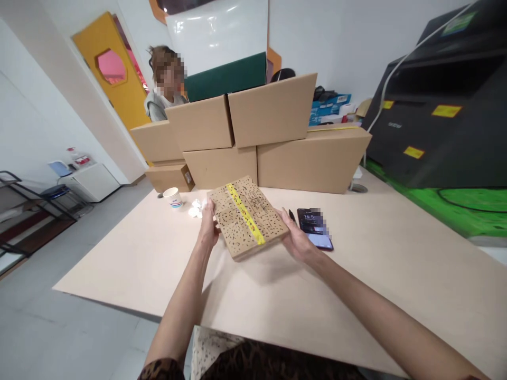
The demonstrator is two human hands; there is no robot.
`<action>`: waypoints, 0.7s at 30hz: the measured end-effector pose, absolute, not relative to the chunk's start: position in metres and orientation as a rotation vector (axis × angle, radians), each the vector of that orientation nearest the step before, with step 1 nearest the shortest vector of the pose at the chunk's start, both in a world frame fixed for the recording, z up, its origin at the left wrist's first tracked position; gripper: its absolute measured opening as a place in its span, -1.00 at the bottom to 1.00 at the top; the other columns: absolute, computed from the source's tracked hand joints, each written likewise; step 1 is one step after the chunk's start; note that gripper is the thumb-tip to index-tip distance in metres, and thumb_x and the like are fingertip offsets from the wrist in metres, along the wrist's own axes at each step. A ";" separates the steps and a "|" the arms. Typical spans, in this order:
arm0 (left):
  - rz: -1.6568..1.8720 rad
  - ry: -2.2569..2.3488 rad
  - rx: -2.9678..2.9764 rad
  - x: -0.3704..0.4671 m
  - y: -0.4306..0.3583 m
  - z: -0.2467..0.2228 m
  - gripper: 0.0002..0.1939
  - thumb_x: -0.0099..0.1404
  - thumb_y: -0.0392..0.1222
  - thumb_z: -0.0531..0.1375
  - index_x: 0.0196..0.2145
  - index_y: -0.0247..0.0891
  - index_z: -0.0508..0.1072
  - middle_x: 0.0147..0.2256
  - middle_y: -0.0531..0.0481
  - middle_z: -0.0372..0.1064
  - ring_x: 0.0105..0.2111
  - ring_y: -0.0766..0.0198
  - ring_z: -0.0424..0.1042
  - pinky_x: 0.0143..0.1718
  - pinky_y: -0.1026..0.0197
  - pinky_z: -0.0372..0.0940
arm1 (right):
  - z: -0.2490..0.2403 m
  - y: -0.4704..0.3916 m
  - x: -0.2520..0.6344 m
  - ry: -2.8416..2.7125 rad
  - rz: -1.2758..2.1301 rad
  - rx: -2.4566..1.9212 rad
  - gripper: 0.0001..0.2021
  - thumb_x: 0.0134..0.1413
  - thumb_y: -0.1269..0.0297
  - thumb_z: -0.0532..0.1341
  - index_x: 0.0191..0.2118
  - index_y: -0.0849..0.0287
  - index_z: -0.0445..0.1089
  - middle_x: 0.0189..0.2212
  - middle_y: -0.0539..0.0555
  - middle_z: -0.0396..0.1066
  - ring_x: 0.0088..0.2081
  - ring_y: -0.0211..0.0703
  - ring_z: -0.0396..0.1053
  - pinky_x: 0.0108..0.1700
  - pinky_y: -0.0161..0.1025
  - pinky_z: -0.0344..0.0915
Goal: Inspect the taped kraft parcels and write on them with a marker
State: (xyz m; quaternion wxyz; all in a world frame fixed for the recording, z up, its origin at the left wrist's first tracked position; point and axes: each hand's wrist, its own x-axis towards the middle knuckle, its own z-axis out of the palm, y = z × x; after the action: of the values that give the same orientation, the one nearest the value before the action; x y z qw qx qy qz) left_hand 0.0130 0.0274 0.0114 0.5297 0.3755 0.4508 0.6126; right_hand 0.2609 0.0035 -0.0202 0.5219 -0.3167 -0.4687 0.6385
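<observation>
Between my two hands a flat cardboard box (222, 214) is held up over the table, tilted toward me. Dark spots are scattered over its brown top, and a strip of yellow tape (244, 212) runs across it. My left hand (208, 224) grips the box's left edge, with some fingers hidden behind and under it. On the right edge, my right hand (296, 236) is closed around the corner, thumb near the top. Just beyond my right hand lie a black pen (292, 215) and a phone (312, 227) with its screen lit.
Stacked cardboard boxes (273, 113) form a wall along the table's (158, 269) far side, a green box (225, 79) on top. A paper cup (172, 197) and crumpled white tissue (195, 208) sit at left. Behind the boxes is another person (158, 105). A large black printer (428, 116) stands right.
</observation>
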 end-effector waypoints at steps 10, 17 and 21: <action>1.217 0.977 0.933 0.018 0.007 -0.009 -0.09 0.11 0.56 0.30 0.25 -0.04 0.43 0.17 -0.18 0.51 0.07 -0.14 0.58 -0.08 -0.10 0.58 | -0.001 -0.006 0.279 -1.081 1.577 -0.851 -0.20 0.20 -0.50 -0.05 0.09 0.05 0.53 -0.02 0.21 0.64 0.12 0.15 0.54 -0.01 0.11 0.52; 1.277 0.919 0.982 0.012 0.005 -0.007 -0.18 0.26 0.54 0.18 0.18 -0.16 0.51 0.03 -0.17 0.61 -0.03 -0.08 0.63 -0.11 -0.05 0.60 | 0.002 -0.016 0.288 -1.195 1.461 -0.830 -0.21 0.20 -0.51 -0.02 0.18 -0.02 0.50 0.26 0.18 0.48 0.27 0.13 0.42 -0.04 -0.01 0.51; 1.295 0.890 1.093 0.010 0.000 -0.002 -0.07 0.23 0.60 0.13 0.25 -0.18 0.46 0.11 -0.25 0.55 -0.38 0.13 0.63 -0.36 0.10 0.56 | 0.007 -0.030 0.294 -1.191 1.344 -0.841 -0.22 0.14 -0.54 0.04 0.18 -0.09 0.50 0.31 0.13 0.44 0.30 0.15 0.38 0.03 0.02 0.48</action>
State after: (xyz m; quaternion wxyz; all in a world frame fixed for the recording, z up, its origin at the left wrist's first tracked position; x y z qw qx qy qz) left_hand 0.0104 0.0001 -0.0016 0.5760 0.4666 0.3803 0.5531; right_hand 0.2939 -0.0298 0.0073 0.5473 -0.3550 -0.5026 0.5673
